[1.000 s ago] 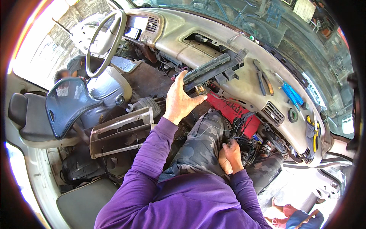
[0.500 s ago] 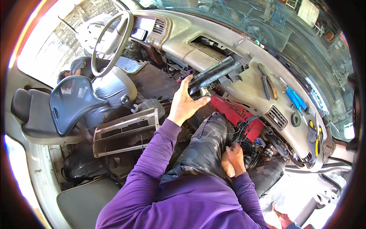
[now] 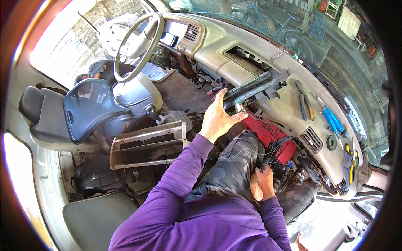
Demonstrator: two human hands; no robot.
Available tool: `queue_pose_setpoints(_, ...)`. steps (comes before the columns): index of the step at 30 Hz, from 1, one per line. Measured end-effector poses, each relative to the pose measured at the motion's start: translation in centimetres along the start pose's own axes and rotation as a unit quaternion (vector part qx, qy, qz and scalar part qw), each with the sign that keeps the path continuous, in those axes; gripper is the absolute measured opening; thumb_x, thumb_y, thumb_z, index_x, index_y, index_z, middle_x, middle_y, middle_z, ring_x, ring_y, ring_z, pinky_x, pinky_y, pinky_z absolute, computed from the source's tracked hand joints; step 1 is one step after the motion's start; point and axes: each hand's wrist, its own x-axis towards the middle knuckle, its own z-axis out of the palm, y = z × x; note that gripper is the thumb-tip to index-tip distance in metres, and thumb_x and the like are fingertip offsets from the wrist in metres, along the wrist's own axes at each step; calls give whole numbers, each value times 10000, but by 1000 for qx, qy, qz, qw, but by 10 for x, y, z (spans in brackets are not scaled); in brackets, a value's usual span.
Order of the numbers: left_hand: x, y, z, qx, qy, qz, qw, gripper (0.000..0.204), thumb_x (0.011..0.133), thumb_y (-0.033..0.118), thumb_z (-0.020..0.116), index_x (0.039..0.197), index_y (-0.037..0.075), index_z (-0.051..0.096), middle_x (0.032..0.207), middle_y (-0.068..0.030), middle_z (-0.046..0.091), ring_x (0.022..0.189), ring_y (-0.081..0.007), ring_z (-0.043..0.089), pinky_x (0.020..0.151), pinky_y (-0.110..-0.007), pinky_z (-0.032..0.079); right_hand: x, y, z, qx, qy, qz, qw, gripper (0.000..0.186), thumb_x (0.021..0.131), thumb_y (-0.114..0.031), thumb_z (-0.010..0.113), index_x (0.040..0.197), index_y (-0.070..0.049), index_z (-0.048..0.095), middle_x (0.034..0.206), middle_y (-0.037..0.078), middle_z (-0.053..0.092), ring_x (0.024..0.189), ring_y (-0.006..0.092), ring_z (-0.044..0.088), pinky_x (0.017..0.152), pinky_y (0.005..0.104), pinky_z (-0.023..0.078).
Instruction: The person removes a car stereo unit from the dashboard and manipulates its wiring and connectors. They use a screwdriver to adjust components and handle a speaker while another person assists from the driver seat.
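My left hand (image 3: 220, 119) grips a long black plastic housing (image 3: 251, 90) above the dashboard's lower edge; a small metallic cylinder (image 3: 239, 108) sits by my thumb at its underside. My right hand (image 3: 264, 178) is closed low beside my camouflage-clad thigh (image 3: 228, 165), near thin wires (image 3: 274, 154); what it holds is unclear. A red panel with dark lettering (image 3: 264, 129) lies below the housing. Pliers (image 3: 304, 100), a blue-handled tool (image 3: 333, 123), a roll of tape (image 3: 331, 142) and yellow-handled cutters (image 3: 351, 161) rest on the dashboard (image 3: 217, 42).
A steering wheel (image 3: 148, 56), seat (image 3: 42, 121) and mesh backrest (image 3: 88, 108) are at left, with a beige frame (image 3: 146, 134) and black bag (image 3: 96, 175) below. A person (image 3: 104, 69) bends outside the left door. Another person's foot (image 3: 298, 240) shows at lower right.
The whole view has shifted, with the cab and both hands appearing farther right and slightly lower. My left hand keeps its grip on the housing; my right hand stays closed by my thigh.
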Motion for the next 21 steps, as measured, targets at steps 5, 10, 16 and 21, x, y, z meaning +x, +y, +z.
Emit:
queue_pose_setpoints(5,1,-2,2,19,17,31,999,1074,718,422,991,1555,20,451,1348,-245,698,1278,-371,670,1087,-432,518,0,8,1,-7,21,-40,999,389,897,-191,756,1176,71,684,1035,281,746,990,425,734,885,462,567)
queue_pose_setpoints(10,1,-5,3,7,10,13,1000,1046,716,370,995,1549,25,465,1365,-238,691,1290,-363,664,1095,-430,511,-2,0,-1,39,7,-9,999,412,898,-210,752,1187,75,679,1093,298,734,1046,445,717,918,470,555)
queue_pose_setpoints(16,-1,-9,-2,-32,13,23,999,966,823,437,896,1560,-1,450,1441,-254,619,1348,-367,602,1143,-442,466,-2,-6,-3,5,0,13,1000,393,894,-189,757,1188,62,686,1080,281,746,1039,429,728,914,457,562)
queue_pose_setpoints(21,8,-30,-11,-90,129,47,986,713,1025,534,639,1462,-20,540,1310,-267,612,1222,-414,607,1070,-484,479,-2,7,2,16,13,-12,1000,409,896,-205,752,1192,69,684,1101,285,737,1059,432,718,929,457,557)
